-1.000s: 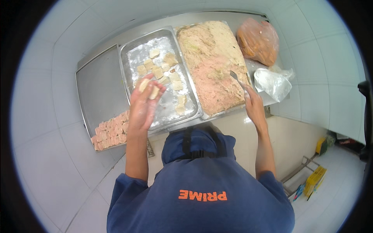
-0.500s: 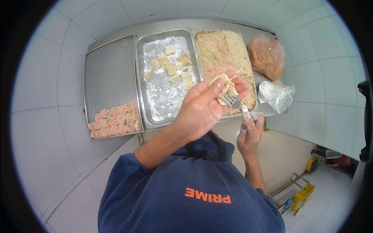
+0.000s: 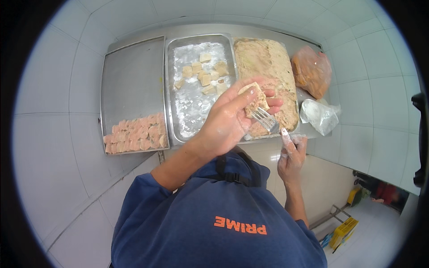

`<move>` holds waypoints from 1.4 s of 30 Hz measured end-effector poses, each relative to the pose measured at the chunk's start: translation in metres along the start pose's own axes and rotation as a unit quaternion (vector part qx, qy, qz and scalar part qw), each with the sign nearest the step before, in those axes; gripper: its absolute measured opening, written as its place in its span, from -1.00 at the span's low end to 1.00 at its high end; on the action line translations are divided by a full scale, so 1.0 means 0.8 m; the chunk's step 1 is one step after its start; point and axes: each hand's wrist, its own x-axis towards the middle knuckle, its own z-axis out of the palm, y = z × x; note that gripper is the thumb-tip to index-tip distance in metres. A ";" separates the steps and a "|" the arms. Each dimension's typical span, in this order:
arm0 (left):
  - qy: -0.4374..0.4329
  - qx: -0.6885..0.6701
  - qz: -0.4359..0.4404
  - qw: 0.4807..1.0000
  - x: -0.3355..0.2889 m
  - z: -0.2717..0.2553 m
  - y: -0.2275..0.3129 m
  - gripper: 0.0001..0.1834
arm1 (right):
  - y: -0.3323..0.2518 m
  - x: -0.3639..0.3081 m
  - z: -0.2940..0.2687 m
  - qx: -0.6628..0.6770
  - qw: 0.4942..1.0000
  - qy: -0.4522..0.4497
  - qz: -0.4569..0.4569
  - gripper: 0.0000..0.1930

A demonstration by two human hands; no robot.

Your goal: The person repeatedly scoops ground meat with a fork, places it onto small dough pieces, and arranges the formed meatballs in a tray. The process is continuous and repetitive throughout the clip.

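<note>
My left hand (image 3: 225, 118) is closed, palm up, around a pale, soft, squarish piece (image 3: 258, 103) with minced filling on it; my thumb presses its upper side. My floury right hand (image 3: 291, 158) grips a metal fork (image 3: 267, 120), its handle mostly hidden by the fingers. The fork's tines touch the lower edge of the piece. Both hands are over the near part of a deep pan of pale pinkish minced filling (image 3: 263, 56). Left of it, similar pale squares (image 3: 205, 79) lie scattered in a flour-dusted steel tray (image 3: 190, 111).
At the far left, a shallow metal tray (image 3: 133, 80) carries rows of pinkish filled pieces (image 3: 136, 134) along its near end. An orange-filled plastic bag (image 3: 312, 71) and a clear bag with white contents (image 3: 319, 116) sit right of the pan. Tiled walls surround the counter.
The fork has drawn back a little toward my right hand, so more of its tines show. The piece in my left hand has turned, exposing its filling. The whole view has shifted slightly.
</note>
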 end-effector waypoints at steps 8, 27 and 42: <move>-0.103 0.236 -0.095 0.962 0.004 -0.010 0.025 -0.54 | 0.029 0.031 -0.044 -0.035 0.994 -0.048 -0.097 -0.48; -0.018 0.163 -0.093 0.982 0.013 -0.028 0.024 -0.61 | 0.042 0.054 -0.065 -0.023 0.994 -0.076 -0.079 -0.48; 0.069 -0.033 0.065 0.995 0.002 -0.009 -0.037 -0.66 | -0.007 0.008 -0.006 0.031 0.997 -0.037 0.063 -0.39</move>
